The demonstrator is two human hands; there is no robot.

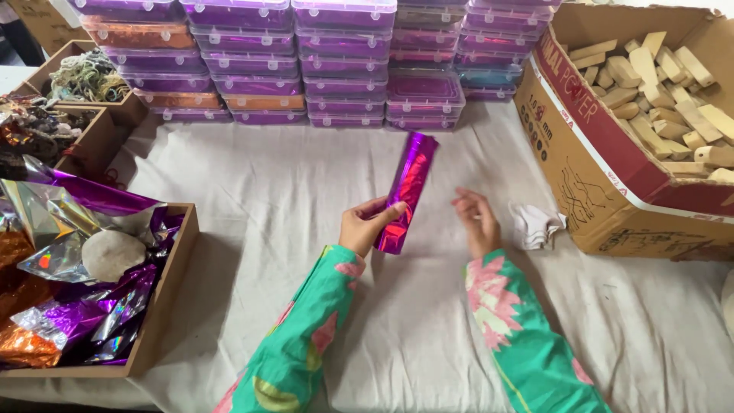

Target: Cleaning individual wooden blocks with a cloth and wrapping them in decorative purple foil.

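Foil-wrapped stick (406,190): purple, glossy, mid-table; likely light, stiff, slippery; best gripped at lower end. Left hand (365,226) pinches that end. Right hand (475,220) open, empty, just beside. Crumpled white cloth (537,225) nearby, right.

I see stacked purple and orange lidded plastic boxes (306,57) along the far edge of the cloth-covered surface (428,336). On the right sits a cardboard box (604,176) full of wooden blocks (665,92), a crumpled white cloth (537,224) just beside it. On the left, a wooden tray (164,306) holds crumpled foil sheets (69,291).
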